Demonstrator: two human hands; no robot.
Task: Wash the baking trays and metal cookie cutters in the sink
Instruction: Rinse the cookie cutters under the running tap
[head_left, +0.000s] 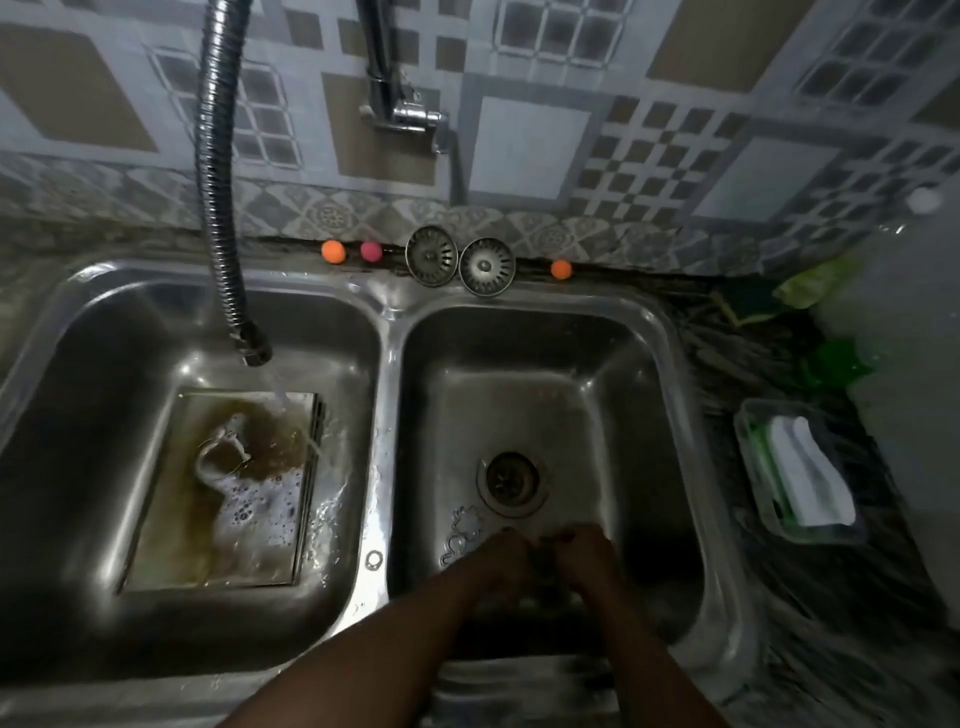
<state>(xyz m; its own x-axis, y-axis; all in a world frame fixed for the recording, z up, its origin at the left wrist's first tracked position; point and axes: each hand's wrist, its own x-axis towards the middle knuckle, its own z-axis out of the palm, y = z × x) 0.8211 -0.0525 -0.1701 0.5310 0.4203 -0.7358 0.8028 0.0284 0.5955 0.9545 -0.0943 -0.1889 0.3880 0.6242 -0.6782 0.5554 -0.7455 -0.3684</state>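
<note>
Though my left hand and right hand meet, fingers curled, at lower centre, I cannot tell what, if anything, they hold. The baking tray lies flat at centre left, long axis running up the frame.

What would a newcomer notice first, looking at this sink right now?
The flexible hose tap pouring water onto a baking tray full of brown, sudsy water in the left basin stands out first. Next, the left hand and right hand meet low in the right basin, near the open drain; what they work on is too dark to tell.
</note>
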